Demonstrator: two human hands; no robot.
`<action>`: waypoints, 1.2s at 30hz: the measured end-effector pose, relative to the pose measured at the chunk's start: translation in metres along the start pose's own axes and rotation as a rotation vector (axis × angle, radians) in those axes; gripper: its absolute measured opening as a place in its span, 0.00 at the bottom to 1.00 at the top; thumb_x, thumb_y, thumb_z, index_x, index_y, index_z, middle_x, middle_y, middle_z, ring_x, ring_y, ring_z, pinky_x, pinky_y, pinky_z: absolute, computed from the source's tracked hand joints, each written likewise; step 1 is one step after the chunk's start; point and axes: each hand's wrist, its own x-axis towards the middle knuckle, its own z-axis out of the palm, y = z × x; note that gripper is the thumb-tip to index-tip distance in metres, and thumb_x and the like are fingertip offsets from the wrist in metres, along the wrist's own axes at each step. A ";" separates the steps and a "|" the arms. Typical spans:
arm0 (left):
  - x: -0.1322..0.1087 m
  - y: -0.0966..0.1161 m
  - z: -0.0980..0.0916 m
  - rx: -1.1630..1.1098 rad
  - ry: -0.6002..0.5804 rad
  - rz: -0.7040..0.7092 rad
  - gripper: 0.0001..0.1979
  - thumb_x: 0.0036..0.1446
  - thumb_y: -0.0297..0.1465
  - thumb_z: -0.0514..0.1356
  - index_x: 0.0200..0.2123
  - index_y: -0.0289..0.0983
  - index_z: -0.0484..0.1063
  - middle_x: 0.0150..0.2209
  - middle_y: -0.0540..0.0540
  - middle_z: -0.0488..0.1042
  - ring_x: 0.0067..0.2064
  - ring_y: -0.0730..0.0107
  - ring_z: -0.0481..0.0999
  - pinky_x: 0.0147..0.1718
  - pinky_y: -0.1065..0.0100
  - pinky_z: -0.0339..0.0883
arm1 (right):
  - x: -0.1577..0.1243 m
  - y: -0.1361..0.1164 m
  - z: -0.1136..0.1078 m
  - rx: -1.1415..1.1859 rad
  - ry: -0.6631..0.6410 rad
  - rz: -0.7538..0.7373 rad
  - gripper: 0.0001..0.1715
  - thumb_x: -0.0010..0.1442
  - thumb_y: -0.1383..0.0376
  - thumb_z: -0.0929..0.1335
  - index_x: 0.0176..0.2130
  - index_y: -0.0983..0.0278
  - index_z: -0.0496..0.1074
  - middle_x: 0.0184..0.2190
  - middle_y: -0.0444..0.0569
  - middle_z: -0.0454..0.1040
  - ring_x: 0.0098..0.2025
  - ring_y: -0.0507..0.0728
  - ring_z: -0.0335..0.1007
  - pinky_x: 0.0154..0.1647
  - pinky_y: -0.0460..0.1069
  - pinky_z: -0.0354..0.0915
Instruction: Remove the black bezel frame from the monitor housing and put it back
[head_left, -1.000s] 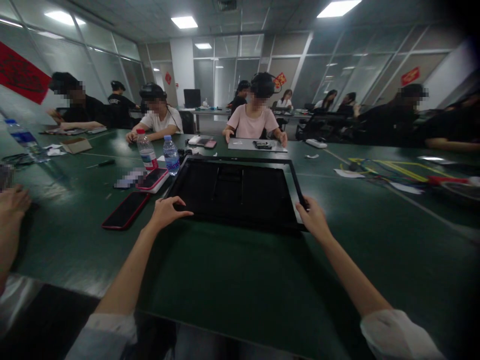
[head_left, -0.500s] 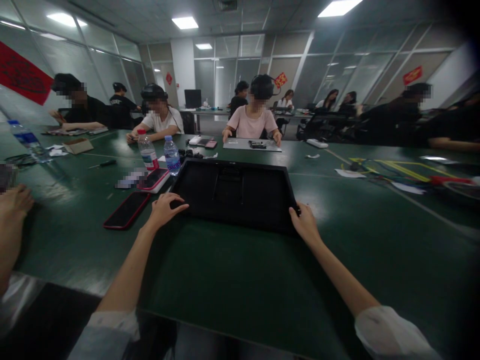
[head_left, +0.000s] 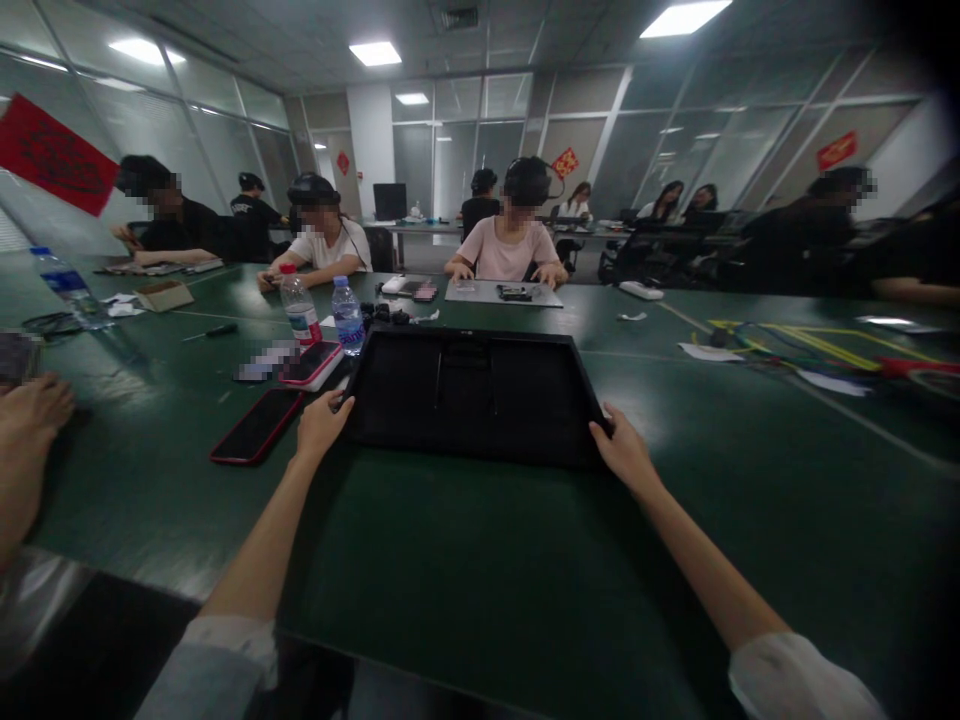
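Observation:
A shallow black rectangular tray with raised edges lies on the green table before me. Its inner face has a slotted recess at the back and two thin ridges. My left hand grips its left edge, thumb on the rim and the other fingers partly hidden. At the right front corner, my right hand holds the rim with the thumb on top and fingers outside. Just left of my left hand lies a red-cased phone.
Behind that phone are a second phone, a red-capped bottle and a blue-capped bottle. A neighbour's hand is at the far left. Opposite sits a person with a grey board. Cables lie at right.
My left hand has moved left and closed on the tray's left edge. My right hand keeps its hold on the right corner. The view has tilted slightly.

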 end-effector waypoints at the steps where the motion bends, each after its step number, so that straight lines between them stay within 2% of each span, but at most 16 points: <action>1: -0.001 0.002 -0.001 0.011 -0.008 0.000 0.28 0.61 0.52 0.57 0.55 0.41 0.78 0.45 0.38 0.83 0.48 0.50 0.81 0.45 0.60 0.70 | 0.002 0.004 -0.001 -0.027 0.005 0.011 0.40 0.57 0.54 0.64 0.63 0.71 0.68 0.50 0.64 0.76 0.52 0.68 0.74 0.59 0.65 0.67; 4: -0.006 0.010 -0.004 0.044 -0.047 0.005 0.29 0.61 0.55 0.55 0.53 0.42 0.78 0.43 0.38 0.83 0.46 0.49 0.82 0.42 0.60 0.69 | 0.005 0.012 -0.004 -0.107 0.027 -0.032 0.41 0.59 0.53 0.63 0.63 0.76 0.67 0.47 0.67 0.75 0.49 0.69 0.74 0.57 0.65 0.67; 7: -0.011 0.019 -0.008 0.056 -0.078 -0.031 0.29 0.63 0.54 0.54 0.54 0.42 0.78 0.45 0.37 0.82 0.48 0.47 0.81 0.42 0.59 0.69 | 0.002 0.010 -0.004 -0.186 0.066 -0.126 0.40 0.61 0.54 0.60 0.63 0.77 0.67 0.49 0.69 0.73 0.53 0.70 0.71 0.60 0.66 0.64; 12: -0.019 0.029 -0.012 0.073 -0.047 0.018 0.27 0.66 0.50 0.52 0.56 0.40 0.76 0.52 0.34 0.80 0.52 0.45 0.79 0.45 0.56 0.69 | -0.009 -0.006 -0.003 -0.286 0.116 -0.212 0.40 0.63 0.52 0.60 0.64 0.76 0.65 0.52 0.70 0.69 0.59 0.73 0.64 0.60 0.68 0.62; 19: -0.022 0.031 -0.013 0.123 -0.029 0.049 0.25 0.68 0.49 0.51 0.56 0.40 0.75 0.53 0.36 0.79 0.52 0.50 0.79 0.46 0.59 0.70 | -0.023 -0.030 -0.005 -0.345 0.086 -0.234 0.38 0.66 0.53 0.59 0.66 0.71 0.63 0.58 0.69 0.65 0.60 0.74 0.61 0.58 0.70 0.63; 21: -0.022 0.031 -0.012 0.138 -0.003 0.090 0.25 0.69 0.47 0.50 0.57 0.39 0.74 0.54 0.36 0.78 0.53 0.50 0.79 0.47 0.59 0.70 | -0.025 -0.035 -0.006 -0.366 0.079 -0.240 0.38 0.67 0.53 0.59 0.67 0.72 0.62 0.60 0.70 0.63 0.61 0.74 0.60 0.58 0.71 0.63; 25: -0.025 0.034 -0.009 0.174 0.127 0.181 0.25 0.70 0.43 0.51 0.61 0.36 0.71 0.55 0.35 0.76 0.56 0.49 0.75 0.51 0.55 0.69 | -0.028 -0.042 -0.008 -0.401 0.075 -0.242 0.38 0.68 0.53 0.58 0.67 0.75 0.61 0.61 0.73 0.61 0.62 0.75 0.59 0.58 0.70 0.63; 28: -0.032 0.044 -0.009 0.173 0.181 0.274 0.25 0.70 0.43 0.51 0.63 0.36 0.69 0.60 0.35 0.72 0.60 0.48 0.71 0.54 0.51 0.67 | -0.031 -0.048 -0.007 -0.416 0.082 -0.256 0.38 0.70 0.53 0.57 0.69 0.73 0.58 0.64 0.73 0.57 0.65 0.76 0.55 0.60 0.71 0.61; 32: -0.044 0.060 -0.005 0.191 0.098 0.414 0.26 0.71 0.43 0.50 0.66 0.40 0.66 0.64 0.37 0.69 0.65 0.50 0.66 0.59 0.49 0.63 | -0.038 -0.057 0.000 -0.417 0.058 -0.317 0.38 0.71 0.51 0.56 0.71 0.68 0.54 0.67 0.69 0.53 0.68 0.74 0.53 0.62 0.71 0.58; 36: -0.049 0.065 0.005 0.265 -0.009 0.463 0.26 0.71 0.44 0.50 0.67 0.41 0.66 0.66 0.37 0.67 0.66 0.50 0.64 0.62 0.46 0.57 | -0.043 -0.062 0.006 -0.445 0.021 -0.345 0.37 0.72 0.51 0.53 0.71 0.66 0.55 0.66 0.67 0.56 0.67 0.73 0.54 0.62 0.70 0.58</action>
